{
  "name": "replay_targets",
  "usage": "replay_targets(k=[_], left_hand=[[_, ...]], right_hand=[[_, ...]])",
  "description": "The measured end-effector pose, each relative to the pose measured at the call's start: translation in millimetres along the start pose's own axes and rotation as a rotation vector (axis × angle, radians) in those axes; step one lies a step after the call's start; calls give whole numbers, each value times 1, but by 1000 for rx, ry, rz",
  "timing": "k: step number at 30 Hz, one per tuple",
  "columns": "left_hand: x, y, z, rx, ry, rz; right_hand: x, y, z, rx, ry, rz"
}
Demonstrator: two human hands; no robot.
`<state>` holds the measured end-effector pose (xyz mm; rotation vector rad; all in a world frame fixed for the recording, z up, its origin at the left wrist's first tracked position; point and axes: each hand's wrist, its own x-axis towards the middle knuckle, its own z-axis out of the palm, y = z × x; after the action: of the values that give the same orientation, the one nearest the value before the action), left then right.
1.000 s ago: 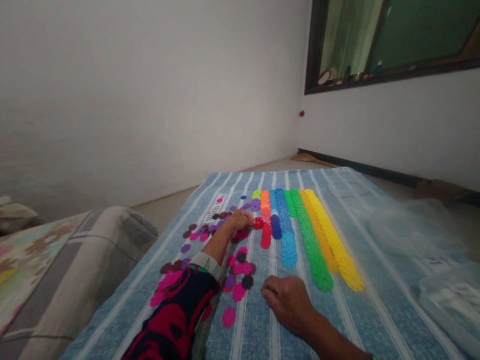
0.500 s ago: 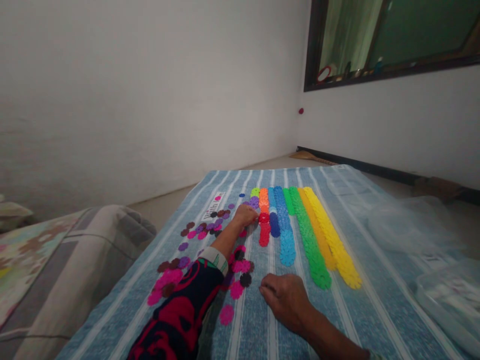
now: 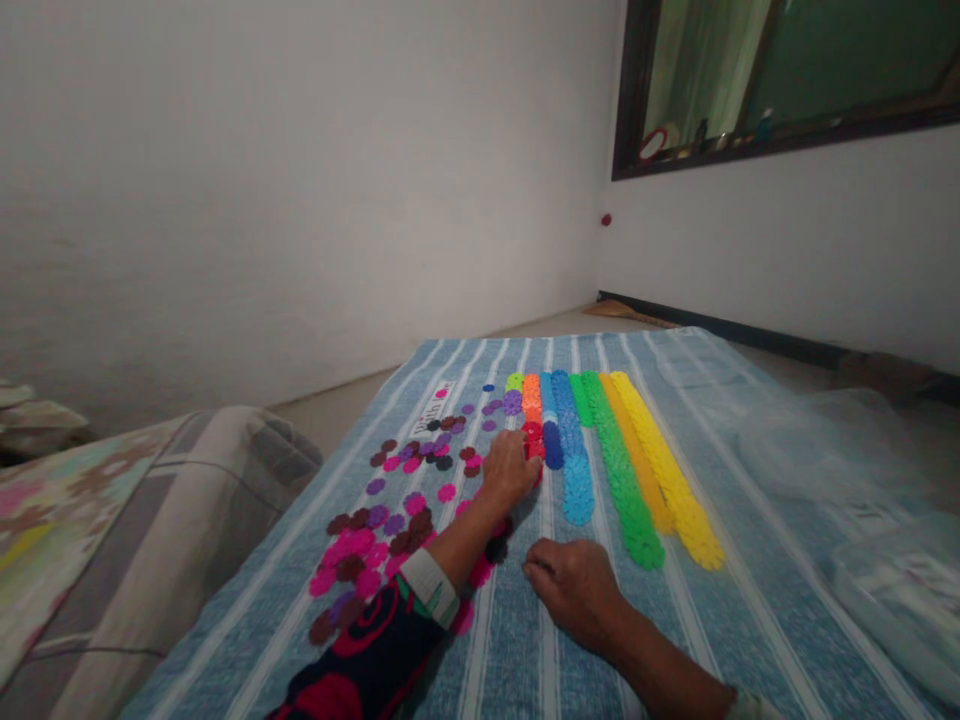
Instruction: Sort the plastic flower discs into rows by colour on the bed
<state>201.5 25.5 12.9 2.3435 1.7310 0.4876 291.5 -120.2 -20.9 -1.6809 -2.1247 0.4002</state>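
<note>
My left hand reaches across to the row of red flower-shaped discs, fingers bent down on its near part. Those fingertips touch the red discs, and the hand covers the row's near end. My right hand rests closed on the cloth, nearer to me; what it holds, if anything, is hidden. Beside the red row lie a short dark blue row and a longer blue row. Orange discs continue the red row at the far end, and purple discs lie to their left.
Loose pink discs, mixed with brown, purple and black ones, are scattered to the left. Green and yellow rows lie right of the blue ones. A clear plastic container stands at the right edge of the striped cloth.
My left hand has moved nearer to me and slightly right, from beside the purple discs onto the near part of the red row. My right hand keeps its closed pose.
</note>
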Motion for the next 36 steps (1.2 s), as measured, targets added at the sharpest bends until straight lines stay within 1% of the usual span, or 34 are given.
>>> replay_targets(k=[3,7,17,29,36], left_hand=[[-2,2,11,-13,68,71],[1,6,20,-38,81,111],[2,19,19,-3,75,36],[3,21,21,57,115,61],[4,19,24,75,183,89]], right_hand=[[0,-1,-1,-9,-3,6],[-1,-2,-2,-16,1,6],[0,-2,-3,-17,0,-1],[1,-3,-5,-20,-18,15],[0,-2,-4,-9,-15,7]])
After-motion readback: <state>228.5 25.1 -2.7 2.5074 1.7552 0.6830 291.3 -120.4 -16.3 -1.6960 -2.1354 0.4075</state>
